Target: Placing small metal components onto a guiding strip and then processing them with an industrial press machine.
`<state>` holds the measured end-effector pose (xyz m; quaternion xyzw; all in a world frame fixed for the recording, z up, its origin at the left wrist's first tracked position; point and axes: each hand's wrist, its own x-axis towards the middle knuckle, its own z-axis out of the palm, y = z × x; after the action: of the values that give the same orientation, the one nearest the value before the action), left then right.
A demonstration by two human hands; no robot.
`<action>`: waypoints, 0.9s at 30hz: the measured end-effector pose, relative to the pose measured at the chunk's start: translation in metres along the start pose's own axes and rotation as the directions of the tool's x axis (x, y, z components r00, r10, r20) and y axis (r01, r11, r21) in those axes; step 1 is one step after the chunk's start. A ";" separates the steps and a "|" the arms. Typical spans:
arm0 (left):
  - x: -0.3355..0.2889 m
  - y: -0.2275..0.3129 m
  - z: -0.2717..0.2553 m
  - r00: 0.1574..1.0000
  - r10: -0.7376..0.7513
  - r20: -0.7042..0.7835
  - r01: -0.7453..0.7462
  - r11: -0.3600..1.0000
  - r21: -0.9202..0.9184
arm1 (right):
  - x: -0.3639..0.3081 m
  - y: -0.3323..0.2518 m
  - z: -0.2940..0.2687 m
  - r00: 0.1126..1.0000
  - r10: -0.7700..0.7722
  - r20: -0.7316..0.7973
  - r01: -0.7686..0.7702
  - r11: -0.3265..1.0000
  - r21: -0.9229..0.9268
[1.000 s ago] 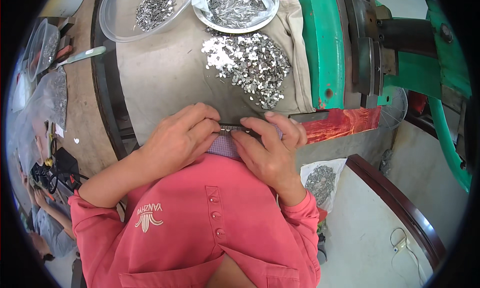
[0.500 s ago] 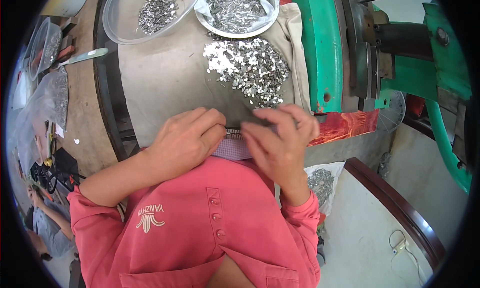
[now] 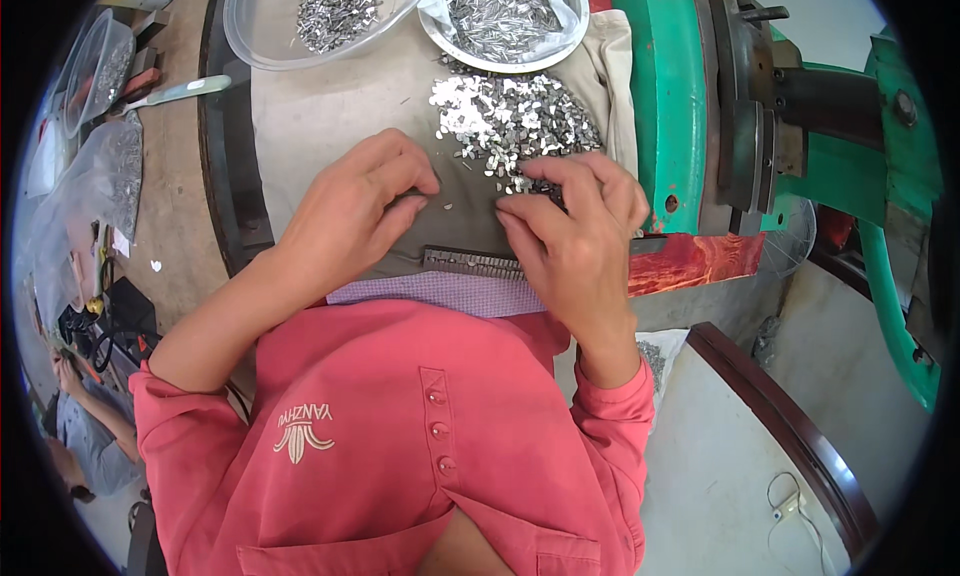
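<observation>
A dark slotted metal strip [image 3: 475, 263] lies on the cloth close to my body, beside a purple checked cloth [image 3: 430, 289]. A row of small metal pieces shows along it. My left hand [image 3: 362, 198] hovers above and left of the strip, fingers curved, with a small gap between thumb and forefinger. No held piece shows there. At the near edge of a pile of small shiny metal flakes [image 3: 510, 121] is my right hand [image 3: 580, 221], thumb and forefinger apart; it hides the strip's right end. A single flake [image 3: 449, 206] lies between the hands.
Behind the pile stand a clear plastic tub [image 3: 240, 36] and a white bowl [image 3: 570, 51], both holding small metal parts. A green machine [image 3: 655, 106] borders the right side. At left, a brown board [image 3: 175, 186] carries a pale-handled tool [image 3: 190, 89]. Another person [image 3: 95, 426] sits at far left.
Both hands have moved away from the strip, up toward the flakes and apart, uncovering most of the strip. The whole view has shifted slightly.
</observation>
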<state>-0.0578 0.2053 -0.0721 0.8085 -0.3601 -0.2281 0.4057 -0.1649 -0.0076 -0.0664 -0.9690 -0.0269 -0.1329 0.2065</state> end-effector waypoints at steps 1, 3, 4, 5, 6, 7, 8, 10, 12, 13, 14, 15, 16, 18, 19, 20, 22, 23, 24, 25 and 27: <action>-0.002 0.000 0.000 1.000 -0.009 -0.014 0.009 1.000 -0.019 | -0.003 0.000 -0.001 1.000 0.016 -0.021 -0.016 1.000 -0.015; -0.002 0.001 0.000 1.000 0.008 -0.021 -0.008 1.000 -0.015 | -0.011 0.005 -0.004 0.997 0.056 -0.049 -0.055 0.998 0.015; -0.002 0.002 0.000 0.999 0.027 -0.024 -0.027 1.000 -0.009 | -0.013 0.005 -0.006 0.994 0.089 -0.061 -0.089 0.996 0.001; -0.002 0.002 0.000 0.999 0.027 -0.024 -0.027 1.000 -0.011 | -0.014 0.007 -0.006 0.994 0.089 -0.060 -0.089 0.996 0.000; -0.001 0.002 0.001 0.998 0.054 -0.016 -0.053 0.998 0.042 | -0.016 0.009 -0.003 0.993 0.099 -0.070 -0.098 0.995 0.025; -0.001 0.002 0.002 0.997 0.082 -0.004 -0.081 0.992 0.094 | -0.017 0.010 -0.002 0.990 0.112 -0.080 -0.109 0.993 0.050; 0.001 0.003 0.004 0.997 0.083 -0.004 -0.082 0.992 0.092 | -0.016 0.010 -0.002 0.991 0.103 -0.083 -0.098 0.994 0.055; 0.004 0.006 0.008 0.994 0.111 -0.014 -0.107 0.981 0.164 | -0.011 0.006 0.001 0.993 0.095 -0.073 -0.090 0.994 0.069; 0.006 0.006 0.012 0.994 0.110 -0.023 -0.105 0.980 0.170 | -0.006 0.003 0.005 0.995 0.069 -0.066 -0.064 0.995 0.074; 0.007 0.006 0.013 0.993 0.111 -0.030 -0.104 0.979 0.176 | -0.003 0.002 0.007 0.996 0.068 -0.065 -0.063 0.995 0.076; 0.007 0.004 0.013 0.994 0.109 -0.030 -0.102 0.979 0.176 | -0.001 0.002 0.009 0.996 0.058 -0.062 -0.054 0.997 0.059; 0.008 0.003 0.013 0.992 0.125 -0.034 -0.117 0.977 0.180 | 0.002 0.001 0.011 0.997 0.048 -0.058 -0.046 0.998 0.041; 0.007 0.002 0.014 0.989 0.140 -0.039 -0.131 0.974 0.183 | 0.004 0.000 0.011 0.998 0.033 -0.052 -0.032 0.999 0.020; 0.006 0.001 0.017 0.986 0.159 -0.057 -0.144 0.966 0.216 | 0.009 -0.002 0.012 0.999 0.013 -0.048 -0.013 1.000 0.018; 0.006 0.001 0.018 0.980 0.182 -0.078 -0.158 0.955 0.250 | 0.011 -0.003 0.013 0.999 -0.010 -0.045 0.010 1.000 0.012; 0.005 0.002 0.019 0.980 0.181 -0.077 -0.157 0.956 0.248 | 0.012 -0.002 0.014 0.999 -0.020 -0.049 0.022 0.999 0.029; 0.005 0.003 0.019 0.975 0.203 -0.094 -0.169 0.943 0.285 | 0.011 -0.001 0.014 0.997 -0.032 -0.070 0.036 0.998 0.055; 0.003 0.006 0.017 0.974 0.204 -0.093 -0.171 0.944 0.284 | 0.010 0.000 0.013 0.995 -0.045 -0.092 0.052 0.995 0.081; 0.000 0.010 0.013 0.974 0.215 -0.074 -0.192 0.951 0.241 | 0.006 0.001 0.010 0.993 -0.040 -0.110 0.050 0.995 0.090; -0.006 0.013 0.012 0.973 0.221 -0.060 -0.205 0.958 0.200 | -0.001 0.000 0.006 0.991 -0.041 -0.127 0.054 0.993 0.104; -0.013 0.016 0.012 0.970 0.239 -0.042 -0.228 0.958 0.174 | -0.018 0.001 0.000 0.988 0.003 -0.152 0.013 0.994 0.107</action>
<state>-0.0809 0.2029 -0.0650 0.7983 -0.4581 -0.1220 0.3716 -0.1817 -0.0082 -0.0717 -0.9435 -0.0206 -0.2049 0.2595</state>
